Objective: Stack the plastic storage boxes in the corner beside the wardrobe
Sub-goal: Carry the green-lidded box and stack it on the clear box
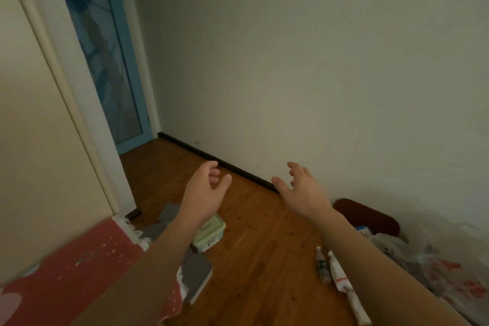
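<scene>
Both hands (205, 188) (301, 190) hover empty above green box (211, 233).

Both hands reach out in the air and hold nothing. The left hand (205, 188) and the right hand (301, 188) have loose, spread fingers. Under the left arm sit a pale green box (211, 233) and some grey boxes (197, 271) on the wood floor (254, 219). By the right arm lie a small bottle (323, 266) and plastic bags (428, 264).
</scene>
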